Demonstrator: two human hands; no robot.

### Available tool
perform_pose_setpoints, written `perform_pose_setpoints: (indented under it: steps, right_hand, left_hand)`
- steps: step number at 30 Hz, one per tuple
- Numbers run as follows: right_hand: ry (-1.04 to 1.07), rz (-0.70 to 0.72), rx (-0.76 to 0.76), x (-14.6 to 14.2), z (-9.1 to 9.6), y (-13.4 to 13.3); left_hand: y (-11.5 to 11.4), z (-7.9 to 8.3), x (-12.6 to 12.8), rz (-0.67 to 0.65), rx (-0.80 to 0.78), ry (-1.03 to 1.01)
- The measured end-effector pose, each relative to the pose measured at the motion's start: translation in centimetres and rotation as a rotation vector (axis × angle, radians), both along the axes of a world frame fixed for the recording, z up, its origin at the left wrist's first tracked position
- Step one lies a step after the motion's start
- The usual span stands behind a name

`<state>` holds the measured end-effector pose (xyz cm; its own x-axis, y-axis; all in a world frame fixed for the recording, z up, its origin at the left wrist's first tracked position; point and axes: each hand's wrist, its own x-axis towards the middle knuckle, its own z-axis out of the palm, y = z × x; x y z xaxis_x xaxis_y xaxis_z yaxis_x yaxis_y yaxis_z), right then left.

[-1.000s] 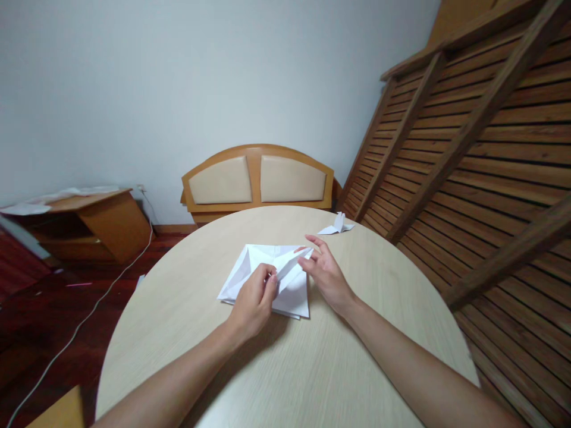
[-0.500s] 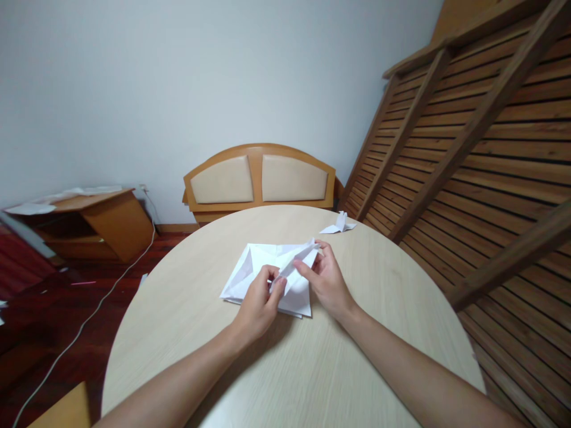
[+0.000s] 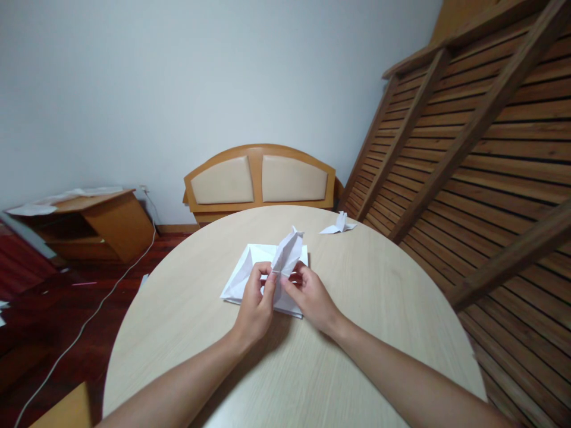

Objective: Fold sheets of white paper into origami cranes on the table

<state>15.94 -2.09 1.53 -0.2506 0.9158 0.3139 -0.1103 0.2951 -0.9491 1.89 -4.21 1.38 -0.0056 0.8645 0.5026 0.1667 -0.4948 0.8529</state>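
A folded piece of white paper (image 3: 288,251) is pinched between both hands, its narrow end pointing up and away from me. My left hand (image 3: 259,300) grips its lower left side between thumb and fingers. On the lower right side, my right hand (image 3: 310,296) pinches it, the fingers partly behind the paper. Beneath the hands lies a stack of white paper sheets (image 3: 238,282) with crease marks, flat on the table; the hands hide part of it. A finished-looking origami bird (image 3: 341,223) stands near the far right edge of the table.
The round pale wooden table (image 3: 178,309) fills the middle. Behind it stands a headboard (image 3: 257,172) with cream panels. Wooden slats (image 3: 446,154) lean at the right. A low cabinet (image 3: 107,226) with papers on top and a white cable (image 3: 102,303) are at the left.
The folded paper has turned from slanting right to nearly upright, its tip now pointing away. My right hand has moved left and nearer me, closer to my left hand.
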Motion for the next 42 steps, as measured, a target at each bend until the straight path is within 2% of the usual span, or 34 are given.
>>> perform_pose_setpoints:
  steps: [4,9,14,22,26,30,36,42]
  right_hand:
    - [0.042,0.021,0.03,-0.2,0.3,-0.2]
    - [0.126,-0.058,0.059,0.4,0.9,0.6]
    - [0.208,-0.11,0.048,0.4,0.7,0.7]
    - [0.11,-0.161,0.116,0.4,0.9,0.4]
    - [0.13,-0.148,0.099,0.5,1.1,0.6]
    - [0.122,-0.096,0.113,0.3,1.0,0.2]
    - [0.01,-0.228,0.18,0.5,0.6,0.2]
    - [-0.104,-0.273,0.25,1.2,1.2,0.4]
  left_hand:
    - [0.2,-0.4,0.1,0.02,-0.021,-0.037]
    - [0.4,-1.0,0.4,-0.032,-0.061,-0.065]
    - [0.1,-0.7,0.3,-0.084,-0.068,-0.067]
    - [-0.4,0.0,0.4,-0.168,-0.127,0.056]
    - [-0.4,0.2,0.2,-0.079,-0.039,0.112]
    - [-0.2,-0.1,0.0,-0.019,-0.032,0.092]
    - [0.0,-0.3,0.1,-0.027,-0.06,0.068]
    - [-0.1,-0.3,0.3,-0.067,-0.127,0.091]
